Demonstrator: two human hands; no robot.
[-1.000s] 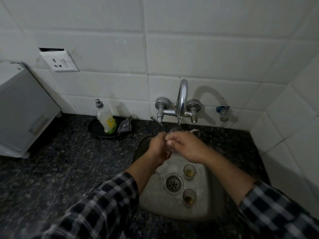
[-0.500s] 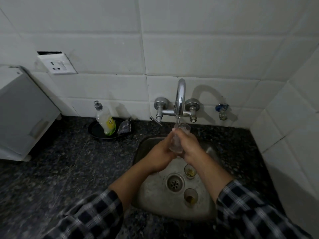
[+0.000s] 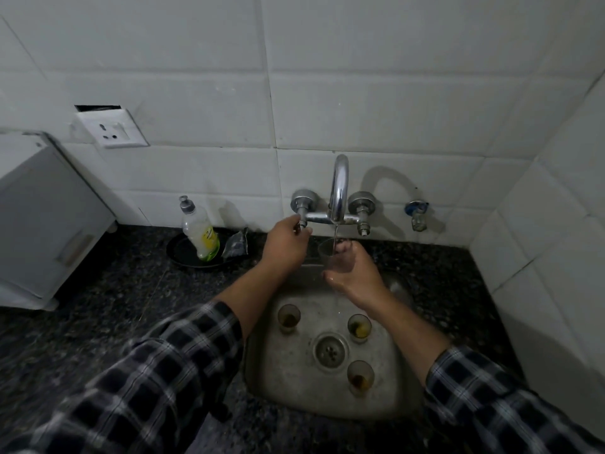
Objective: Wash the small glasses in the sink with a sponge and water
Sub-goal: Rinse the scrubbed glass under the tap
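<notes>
White tile wall (image 3: 360, 93) behind, dark granite counter (image 3: 98, 306) below. Steel sink (image 3: 288, 388) set in counter, lower centre. Tap (image 3: 339, 188) on wall above sink, thin stream (image 3: 335, 235) running from spout.

L hand (image 3: 284, 245) up at tap's left knob (image 3: 302, 204), fingers curled and pinching its lower end; exact grip part hidden by knuckles.

R hand (image 3: 355, 273) holds clear glass (image 3: 331, 260) upright, mouth up, under stream, above back of sink. Thumb and fingers wrapped round its wall. Water falls into it.

On sink floor, upright, apart from each other:
- glass A (image 3: 288, 317), left of drain (image 3: 330, 350)
- glass B (image 3: 359, 327), right of drain
- glass C (image 3: 360, 376), below-right of drain, nearest frame bottom

All 3 w/ brownish residue; B also yellowish.

Centre left on counter: soap bottle (image 3: 201, 234) leaning in black dish (image 3: 181, 255), crumpled packet (image 3: 235, 245) beside it. Socket (image 3: 111, 127) upper left on wall. White box (image 3: 42, 217) at left edge. Blue valve (image 3: 415, 213) right of tap. Plaid sleeves (image 3: 147, 371) end mid-forearm.
</notes>
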